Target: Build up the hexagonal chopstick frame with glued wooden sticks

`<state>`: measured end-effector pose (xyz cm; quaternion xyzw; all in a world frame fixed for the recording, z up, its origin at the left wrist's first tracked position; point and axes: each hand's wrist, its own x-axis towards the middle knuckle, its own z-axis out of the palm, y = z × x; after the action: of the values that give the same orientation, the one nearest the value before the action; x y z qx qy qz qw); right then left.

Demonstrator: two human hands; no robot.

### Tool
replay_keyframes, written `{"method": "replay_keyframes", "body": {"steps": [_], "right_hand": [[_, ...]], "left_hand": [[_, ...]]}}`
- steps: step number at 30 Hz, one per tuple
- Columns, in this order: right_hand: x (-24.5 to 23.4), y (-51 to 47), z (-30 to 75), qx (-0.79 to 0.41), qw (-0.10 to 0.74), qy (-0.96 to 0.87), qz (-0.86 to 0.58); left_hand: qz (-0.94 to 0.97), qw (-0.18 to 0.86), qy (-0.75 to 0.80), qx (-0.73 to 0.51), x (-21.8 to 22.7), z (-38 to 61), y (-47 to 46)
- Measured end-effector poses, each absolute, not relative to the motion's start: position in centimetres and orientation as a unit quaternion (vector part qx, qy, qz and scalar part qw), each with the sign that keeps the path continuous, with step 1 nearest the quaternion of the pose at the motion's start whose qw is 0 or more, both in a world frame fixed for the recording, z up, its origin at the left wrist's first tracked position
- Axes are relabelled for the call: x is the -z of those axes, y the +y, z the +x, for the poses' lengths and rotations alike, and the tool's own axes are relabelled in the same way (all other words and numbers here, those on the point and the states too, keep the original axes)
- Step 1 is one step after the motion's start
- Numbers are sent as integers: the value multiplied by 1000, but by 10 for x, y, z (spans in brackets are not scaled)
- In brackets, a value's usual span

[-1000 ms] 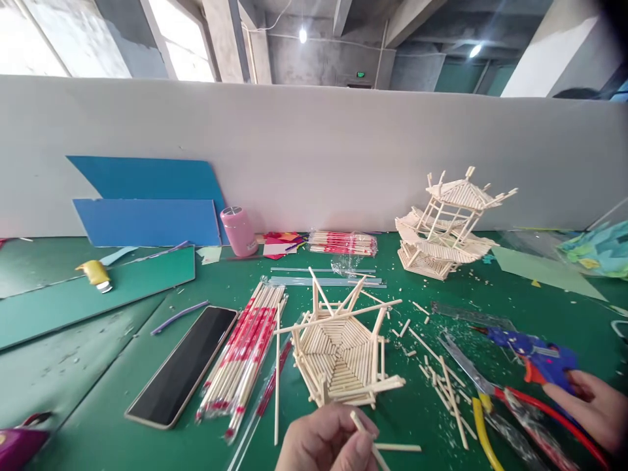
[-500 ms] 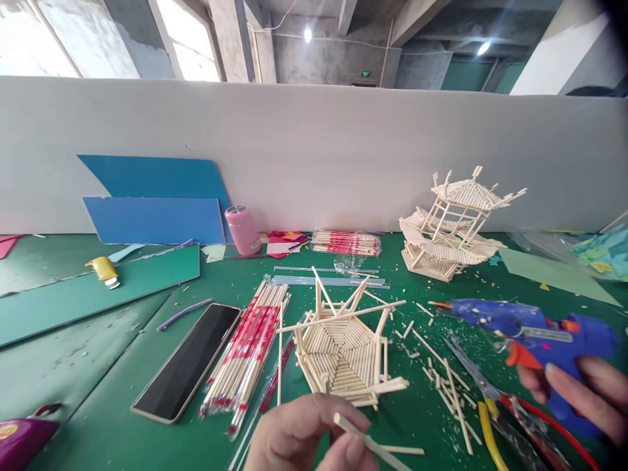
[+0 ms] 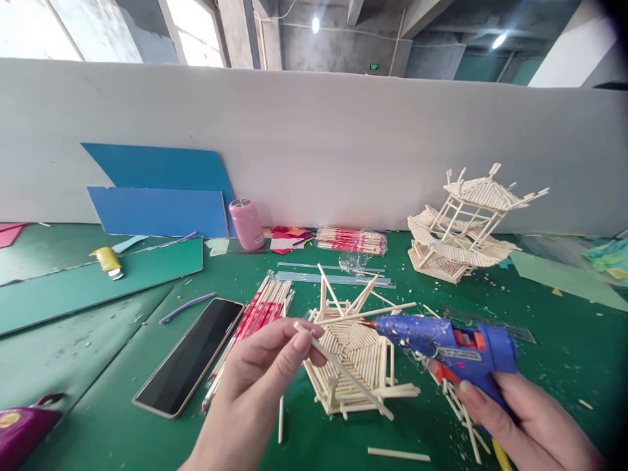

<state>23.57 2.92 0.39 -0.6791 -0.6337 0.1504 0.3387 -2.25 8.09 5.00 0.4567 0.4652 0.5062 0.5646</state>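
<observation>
Between the thumb and fingers of my left hand (image 3: 275,366) is a thin wooden stick (image 3: 350,376), slanting down to the right. Its lower end passes in front of the wooden stick frame (image 3: 350,347), a many-sided base with a spiral floor and several leaning posts. My right hand (image 3: 515,412) is closed around the handle of a blue hot glue gun (image 3: 441,340), fingers by the orange trigger. The gun's nozzle points left, over the frame and a short way from the held stick. A loose stick (image 3: 398,454) lies on the table in front.
A stick pagoda model (image 3: 466,229) stands at the back right. Left of the frame are bagged sticks (image 3: 260,307) and a phone (image 3: 189,356). A pink canister (image 3: 246,224), blue boards (image 3: 157,210) and a yellow cutter (image 3: 106,261) are farther back. Stick offcuts lie under my right hand.
My left hand has risen with the stick, now in front of the frame. My right hand has brought the glue gun leftward, its nozzle now over the frame. The view has shifted slightly.
</observation>
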Motion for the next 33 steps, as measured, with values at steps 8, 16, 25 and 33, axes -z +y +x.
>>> {"method": "replay_keyframes", "body": {"steps": [8, 16, 25, 33], "right_hand": [[13, 34, 238, -103, 309, -676, -661], [10, 38, 238, -165, 269, -699, -641], [8, 38, 236, -204, 261, -693, -640], [13, 40, 239, -210, 258, -684, -649]], "left_hand": [[474, 566, 449, -504, -41, -27, 101], [463, 562, 461, -507, -45, -23, 102], [502, 562, 447, -482, -38, -28, 104], [511, 569, 435, -475, -34, -30, 105]]}}
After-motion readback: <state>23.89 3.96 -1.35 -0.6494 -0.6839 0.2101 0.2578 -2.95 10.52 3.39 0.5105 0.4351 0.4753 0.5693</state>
